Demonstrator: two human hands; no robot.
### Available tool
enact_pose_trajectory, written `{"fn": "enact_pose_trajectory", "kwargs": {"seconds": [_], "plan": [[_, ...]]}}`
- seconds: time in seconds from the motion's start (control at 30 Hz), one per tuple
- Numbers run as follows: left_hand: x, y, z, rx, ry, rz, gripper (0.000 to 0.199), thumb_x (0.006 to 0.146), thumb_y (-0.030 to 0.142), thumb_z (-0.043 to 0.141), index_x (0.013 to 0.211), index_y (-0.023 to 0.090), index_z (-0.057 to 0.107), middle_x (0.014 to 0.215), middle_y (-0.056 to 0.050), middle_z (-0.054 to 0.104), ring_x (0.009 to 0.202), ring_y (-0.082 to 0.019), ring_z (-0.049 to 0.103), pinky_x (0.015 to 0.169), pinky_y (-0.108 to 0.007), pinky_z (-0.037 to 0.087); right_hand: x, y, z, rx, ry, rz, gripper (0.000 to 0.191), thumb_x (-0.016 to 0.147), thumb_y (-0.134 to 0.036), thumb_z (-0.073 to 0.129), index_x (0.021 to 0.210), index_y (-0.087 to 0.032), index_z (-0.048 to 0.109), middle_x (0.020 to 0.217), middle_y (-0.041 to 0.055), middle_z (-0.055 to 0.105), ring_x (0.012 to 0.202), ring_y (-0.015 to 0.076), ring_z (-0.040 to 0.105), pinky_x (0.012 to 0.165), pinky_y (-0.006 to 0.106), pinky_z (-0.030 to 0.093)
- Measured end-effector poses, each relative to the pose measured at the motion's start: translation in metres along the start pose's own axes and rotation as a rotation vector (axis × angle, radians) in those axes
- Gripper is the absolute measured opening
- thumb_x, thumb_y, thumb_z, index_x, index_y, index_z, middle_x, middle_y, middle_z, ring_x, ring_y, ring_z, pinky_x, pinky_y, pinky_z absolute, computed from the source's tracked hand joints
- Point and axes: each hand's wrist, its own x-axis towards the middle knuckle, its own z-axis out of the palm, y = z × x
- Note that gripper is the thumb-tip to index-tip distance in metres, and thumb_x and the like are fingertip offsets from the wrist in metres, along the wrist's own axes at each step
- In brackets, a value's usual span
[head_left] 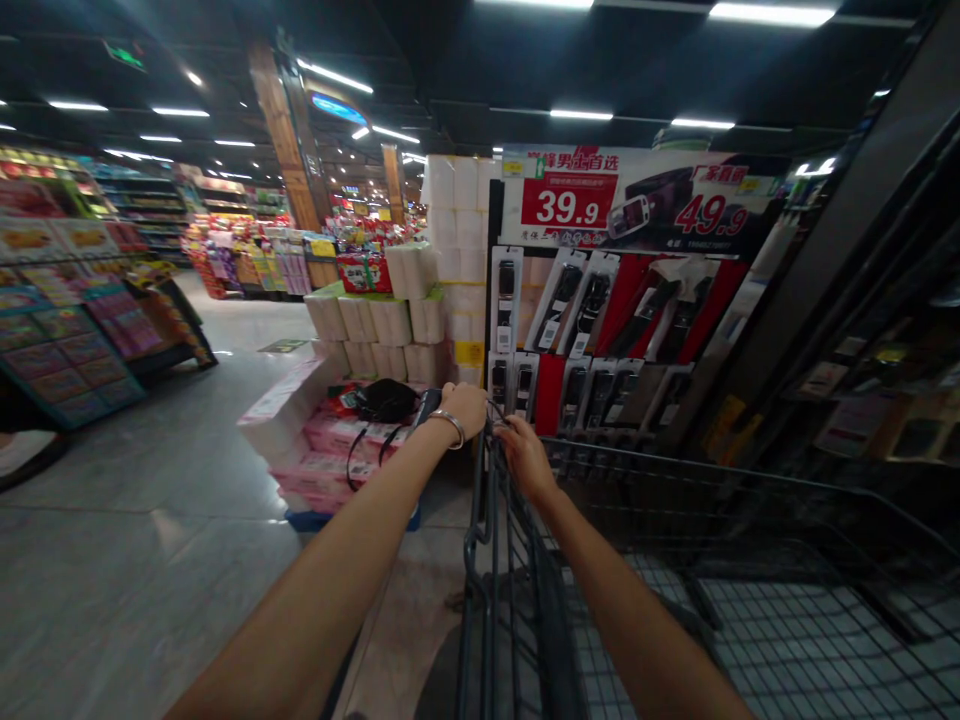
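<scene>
My left hand [463, 408], with a silver bracelet at the wrist, is closed around a dark grey, handle-like piece [428, 404] that sticks out on its left side. My right hand [525, 455] is beside it at the near corner of a grey wire shopping cart [491, 540], fingers curled together. A thin dark cord or wire [496, 408] runs between the two hands. What the right fingers grip is too small to tell. Just left of my hands, a black bag [386, 400] with a strap lies on pink-and-white packs [337, 440].
A rack of packaged belts [559, 300] stands straight ahead under a price sign [637, 200]. Stacked white paper rolls [375, 320] rise to its left. The cart's wire basket [750, 600] fills the lower right. Tiled floor [187, 520] stretches left toward snack shelves [67, 300].
</scene>
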Motion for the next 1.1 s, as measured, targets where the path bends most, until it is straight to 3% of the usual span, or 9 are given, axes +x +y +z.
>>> {"fn": "enact_pose_trajectory", "kwargs": {"seconds": [0.13, 0.33, 0.5, 0.73, 0.93, 1.1], "plan": [[0.001, 0.002, 0.002, 0.007, 0.001, 0.010, 0.039, 0.090, 0.023, 0.030, 0.102, 0.012, 0.065, 0.110, -0.017, 0.066, 0.108, -0.029, 0.056, 0.088, -0.043, 0.037, -0.008, 0.006, -0.001, -0.154, -0.046, 0.014, 0.035, 0.088, -0.008, 0.040, 0.108, -0.020, 0.066, 0.117, 0.0092, 0.063, 0.109, 0.0200, 0.056, 0.096, 0.032, 0.040], [0.000, 0.002, 0.002, 0.021, 0.041, 0.018, 0.038, 0.088, 0.031, 0.033, 0.100, 0.013, 0.065, 0.108, -0.015, 0.067, 0.107, -0.029, 0.057, 0.088, -0.043, 0.038, -0.022, 0.014, -0.019, -0.292, -0.037, 0.002, 0.031, 0.090, -0.010, 0.041, 0.106, -0.024, 0.064, 0.110, 0.0061, 0.068, 0.104, 0.0188, 0.059, 0.108, 0.048, 0.023], [-0.005, 0.002, 0.000, 0.017, 0.061, 0.070, 0.043, 0.079, 0.051, 0.048, 0.098, 0.015, 0.064, 0.105, -0.014, 0.067, 0.104, -0.031, 0.058, 0.088, -0.043, 0.038, -0.032, 0.028, -0.036, -0.288, -0.007, 0.031, 0.034, 0.086, -0.005, 0.040, 0.101, -0.023, 0.065, 0.110, 0.0059, 0.068, 0.104, 0.0180, 0.059, 0.102, 0.040, 0.032], [-0.007, 0.006, 0.000, 0.063, 0.068, 0.064, 0.045, 0.078, 0.049, 0.049, 0.104, 0.014, 0.062, 0.108, -0.016, 0.065, 0.106, -0.034, 0.056, 0.087, -0.044, 0.037, -0.009, 0.014, -0.050, -0.403, -0.161, 0.077, 0.032, 0.084, -0.005, 0.041, 0.092, -0.019, 0.068, 0.098, 0.0077, 0.068, 0.093, 0.0193, 0.060, 0.082, 0.027, 0.041], [-0.006, 0.006, 0.001, 0.068, 0.045, 0.089, 0.046, 0.079, 0.049, 0.048, 0.110, 0.017, 0.060, 0.111, -0.015, 0.064, 0.107, -0.033, 0.056, 0.087, -0.043, 0.037, -0.004, 0.003, -0.039, -0.439, -0.216, 0.137, 0.037, 0.089, -0.007, 0.035, 0.110, -0.016, 0.064, 0.104, 0.0114, 0.067, 0.098, 0.0202, 0.060, 0.087, 0.029, 0.037], [-0.005, 0.004, 0.003, 0.094, 0.050, 0.086, 0.048, 0.080, 0.051, 0.046, 0.111, 0.017, 0.060, 0.111, -0.015, 0.064, 0.107, -0.032, 0.055, 0.087, -0.042, 0.037, -0.005, 0.003, -0.039, -0.452, -0.258, 0.163, 0.036, 0.090, -0.011, 0.034, 0.108, -0.019, 0.065, 0.104, 0.0120, 0.068, 0.097, 0.0219, 0.061, 0.089, 0.035, 0.034]]}}
